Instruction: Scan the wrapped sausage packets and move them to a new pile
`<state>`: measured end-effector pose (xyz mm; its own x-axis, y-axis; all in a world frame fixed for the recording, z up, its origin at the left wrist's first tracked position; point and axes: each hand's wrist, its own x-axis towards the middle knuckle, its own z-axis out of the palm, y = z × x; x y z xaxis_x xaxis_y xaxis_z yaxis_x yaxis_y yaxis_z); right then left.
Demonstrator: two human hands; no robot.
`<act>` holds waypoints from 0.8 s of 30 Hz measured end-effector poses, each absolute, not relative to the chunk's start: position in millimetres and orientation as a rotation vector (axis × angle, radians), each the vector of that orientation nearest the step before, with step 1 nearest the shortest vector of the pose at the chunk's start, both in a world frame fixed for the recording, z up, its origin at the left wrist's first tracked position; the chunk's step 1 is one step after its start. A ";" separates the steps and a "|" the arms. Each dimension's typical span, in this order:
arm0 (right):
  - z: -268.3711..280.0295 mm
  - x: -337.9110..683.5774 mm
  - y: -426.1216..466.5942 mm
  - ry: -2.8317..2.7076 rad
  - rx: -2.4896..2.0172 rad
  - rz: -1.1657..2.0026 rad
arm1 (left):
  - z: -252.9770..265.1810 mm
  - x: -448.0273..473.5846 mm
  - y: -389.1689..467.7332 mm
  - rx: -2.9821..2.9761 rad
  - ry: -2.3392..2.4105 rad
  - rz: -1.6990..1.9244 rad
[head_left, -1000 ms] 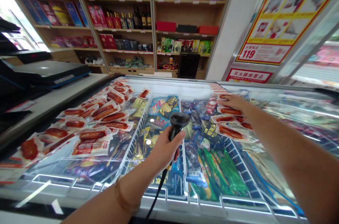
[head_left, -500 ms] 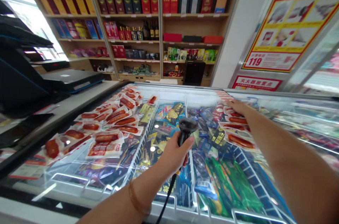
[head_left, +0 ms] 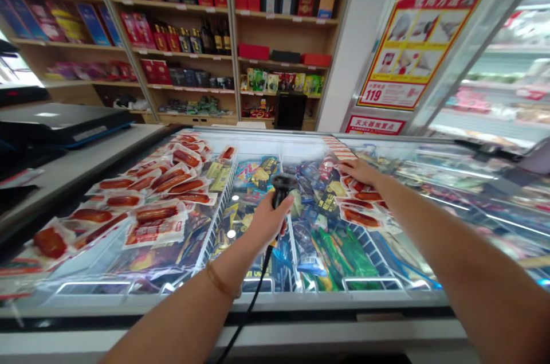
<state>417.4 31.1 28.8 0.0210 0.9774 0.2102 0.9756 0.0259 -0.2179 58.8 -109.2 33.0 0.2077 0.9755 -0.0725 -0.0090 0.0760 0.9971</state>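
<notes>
My left hand (head_left: 265,222) is wrapped round the handle of a black corded barcode scanner (head_left: 283,182), held above the glass lid (head_left: 251,147) of a chest freezer. The scanner's head tops the grip and its cable (head_left: 253,298) runs down towards me. Over at the right, my right hand (head_left: 361,170) rests at the far end of a few packed sausages (head_left: 360,218) lying on the glass. Its fingers stretch out leftwards, partly over the packs; the undersides are hidden. A larger spread of packed sausages (head_left: 157,214) covers the left side of the glass.
Under the glass, white wire baskets (head_left: 373,282) hold frozen goods, among them green packs (head_left: 346,255). A grey flat device (head_left: 69,120) stands on the left counter. Shelves (head_left: 189,51) with boxes and bottles line the back. A red-yellow poster (head_left: 408,86) hangs on the right.
My view has turned right and everything appears shifted left. The left hand keeps its hold on the scanner. The right hand stays at the right-hand sausage packs, its fingers now showing more plainly.
</notes>
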 end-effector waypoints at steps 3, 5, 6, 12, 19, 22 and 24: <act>52.4 400.3 -2.2 -1.797 -2.074 -0.206 | 34.6 56.4 -108.0 1.265 1.068 1.008; 68.9 389.8 -31.9 -1.834 -1.960 -0.163 | 36.0 54.4 -107.9 1.274 1.058 1.010; 75.1 385.4 -49.3 -1.890 -1.927 -0.054 | 37.1 53.4 -108.1 1.267 1.052 1.018; 64.3 377.9 -153.2 -2.418 -1.799 0.339 | 56.3 48.0 -110.6 1.188 1.036 1.049; 31.5 360.2 -165.6 -2.412 -1.567 0.267 | 86.9 26.0 -111.6 1.261 1.085 1.130; 29.1 313.8 -135.9 -2.398 -1.558 0.257 | 81.2 10.2 -107.8 1.254 1.118 1.202; 27.9 274.6 -105.7 -2.373 -1.543 0.233 | 72.3 1.1 -103.1 1.232 1.112 1.244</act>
